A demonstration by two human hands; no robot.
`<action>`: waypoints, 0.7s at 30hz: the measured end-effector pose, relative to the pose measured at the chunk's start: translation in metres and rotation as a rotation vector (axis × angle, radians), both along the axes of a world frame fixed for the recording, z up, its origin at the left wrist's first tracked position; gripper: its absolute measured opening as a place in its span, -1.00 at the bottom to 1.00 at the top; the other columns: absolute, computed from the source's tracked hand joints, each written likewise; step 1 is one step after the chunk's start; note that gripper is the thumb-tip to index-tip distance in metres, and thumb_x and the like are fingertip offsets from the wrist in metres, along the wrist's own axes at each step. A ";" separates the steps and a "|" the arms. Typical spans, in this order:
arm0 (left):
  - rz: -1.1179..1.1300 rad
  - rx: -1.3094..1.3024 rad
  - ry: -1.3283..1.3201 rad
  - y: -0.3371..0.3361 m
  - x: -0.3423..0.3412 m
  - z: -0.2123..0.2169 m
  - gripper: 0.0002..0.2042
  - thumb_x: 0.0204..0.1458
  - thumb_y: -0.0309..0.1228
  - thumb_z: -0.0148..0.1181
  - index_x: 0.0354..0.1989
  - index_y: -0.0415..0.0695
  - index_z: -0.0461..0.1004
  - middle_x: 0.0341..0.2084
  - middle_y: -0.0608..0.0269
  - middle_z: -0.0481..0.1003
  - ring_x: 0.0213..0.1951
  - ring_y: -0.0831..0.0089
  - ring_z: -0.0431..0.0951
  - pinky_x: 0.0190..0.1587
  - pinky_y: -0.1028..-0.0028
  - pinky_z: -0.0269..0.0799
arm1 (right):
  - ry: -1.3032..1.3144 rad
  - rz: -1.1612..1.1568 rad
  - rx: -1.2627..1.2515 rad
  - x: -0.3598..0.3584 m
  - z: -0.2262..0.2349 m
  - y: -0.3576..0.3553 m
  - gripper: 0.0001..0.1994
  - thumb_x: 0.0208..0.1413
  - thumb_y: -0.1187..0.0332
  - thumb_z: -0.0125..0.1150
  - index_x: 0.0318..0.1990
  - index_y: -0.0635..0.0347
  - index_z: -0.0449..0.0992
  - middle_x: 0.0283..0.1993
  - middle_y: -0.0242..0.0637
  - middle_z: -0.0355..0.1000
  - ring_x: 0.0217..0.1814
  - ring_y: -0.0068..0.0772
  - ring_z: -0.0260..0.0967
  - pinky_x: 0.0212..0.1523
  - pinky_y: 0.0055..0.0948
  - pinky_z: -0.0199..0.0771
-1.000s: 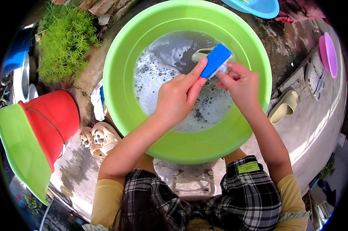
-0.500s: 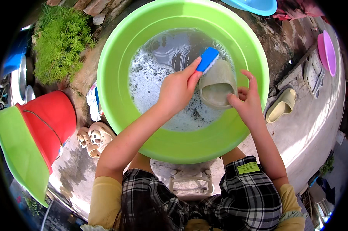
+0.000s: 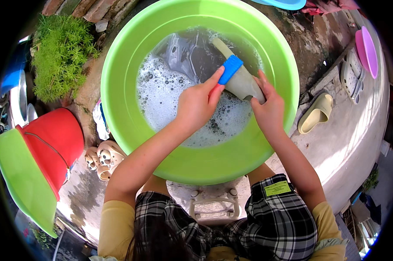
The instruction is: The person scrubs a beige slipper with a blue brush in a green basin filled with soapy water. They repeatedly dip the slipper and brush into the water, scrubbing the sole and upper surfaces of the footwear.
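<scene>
Left hand [image 3: 197,103] grips a brush [image 3: 231,69], seemingly touching the slipper [image 3: 243,84], which slants forward-left from the right hand [image 3: 268,105] clasping it.

1 red bucket [image 3: 59,135], 1 pink basin [image 3: 367,53], leafy green plants [image 3: 60,58]

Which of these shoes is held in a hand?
The slipper in the right hand, over the green tub; the other shoes lie outside it, untouched.

I can't see the bristles of the blue brush [image 3: 231,68]; it covers a band of the grey-green slipper [image 3: 244,86], and the left hand [image 3: 197,103] hides its near end. The top edge crops a light-blue basin [image 3: 287,4]. Marks on the green label [image 3: 277,188] are too small to read.
</scene>
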State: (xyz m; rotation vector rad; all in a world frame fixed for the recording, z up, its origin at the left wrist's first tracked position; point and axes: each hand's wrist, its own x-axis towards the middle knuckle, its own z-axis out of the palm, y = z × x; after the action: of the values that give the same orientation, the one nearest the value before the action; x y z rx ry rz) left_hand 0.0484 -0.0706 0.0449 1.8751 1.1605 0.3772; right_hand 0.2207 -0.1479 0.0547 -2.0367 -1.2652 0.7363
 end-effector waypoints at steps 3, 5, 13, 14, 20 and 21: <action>-0.216 0.144 -0.076 -0.028 0.007 -0.002 -0.61 0.07 -0.37 0.08 0.12 0.03 0.33 -0.68 0.05 0.43 -0.68 0.21 0.41 -0.59 0.38 0.32 | 0.015 -0.088 -0.108 -0.001 -0.009 -0.001 -0.33 -0.20 0.57 0.10 0.21 0.22 0.17 -0.05 -0.04 0.44 -0.12 -0.16 0.46 -0.11 -0.41 0.43; -0.090 0.167 0.006 -0.001 0.002 -0.016 -0.63 0.07 -0.36 0.07 0.10 0.03 0.35 -0.69 0.05 0.41 -0.68 0.20 0.41 -0.59 0.37 0.31 | 0.050 -0.084 -0.130 -0.005 -0.001 0.002 -0.34 -0.19 0.57 0.11 0.21 0.22 0.18 -0.08 -0.06 0.45 -0.13 -0.15 0.46 -0.12 -0.40 0.43; -0.050 0.006 -0.042 -0.010 -0.017 0.003 -0.64 0.07 -0.42 0.06 0.09 0.05 0.37 -0.67 0.02 0.40 -0.66 0.19 0.40 -0.55 0.37 0.30 | 0.030 -0.026 -0.056 0.006 -0.012 -0.005 -0.47 -0.17 0.61 0.09 0.09 0.24 0.34 -0.16 -0.08 0.48 -0.21 -0.21 0.48 -0.17 -0.39 0.43; -0.055 -0.040 -0.083 -0.010 -0.016 0.012 -0.64 0.07 -0.42 0.06 0.09 0.06 0.37 -0.67 0.02 0.40 -0.66 0.19 0.40 -0.55 0.38 0.30 | 0.010 -0.003 -0.074 0.004 -0.009 -0.003 -0.50 -0.16 0.62 0.09 0.06 0.24 0.36 -0.17 -0.08 0.48 -0.22 -0.21 0.48 -0.18 -0.40 0.43; -0.174 -0.089 0.011 -0.012 -0.013 0.012 -0.62 0.13 -0.34 -0.03 0.16 0.10 0.27 -0.65 0.01 0.42 -0.63 0.11 0.43 -0.54 0.29 0.30 | -0.069 0.023 -0.090 0.001 -0.004 0.000 -0.65 -0.25 0.63 0.11 -0.18 0.28 0.45 -0.24 -0.08 0.42 -0.17 -0.12 0.39 -0.14 -0.29 0.37; -0.133 -0.106 0.070 -0.006 -0.014 0.009 -0.61 0.13 -0.34 -0.03 0.17 0.07 0.26 -0.65 0.00 0.42 -0.62 0.10 0.43 -0.54 0.29 0.31 | -0.115 0.057 -0.022 0.001 -0.004 -0.002 -0.67 -0.27 0.63 0.12 -0.22 0.28 0.45 -0.25 -0.07 0.40 -0.16 -0.09 0.37 -0.11 -0.27 0.35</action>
State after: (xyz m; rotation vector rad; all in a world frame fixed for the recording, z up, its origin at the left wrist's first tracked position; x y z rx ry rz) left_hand 0.0340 -0.0764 0.0534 1.8732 1.0734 0.1737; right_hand 0.2213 -0.1498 0.0504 -2.0944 -1.3900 0.6700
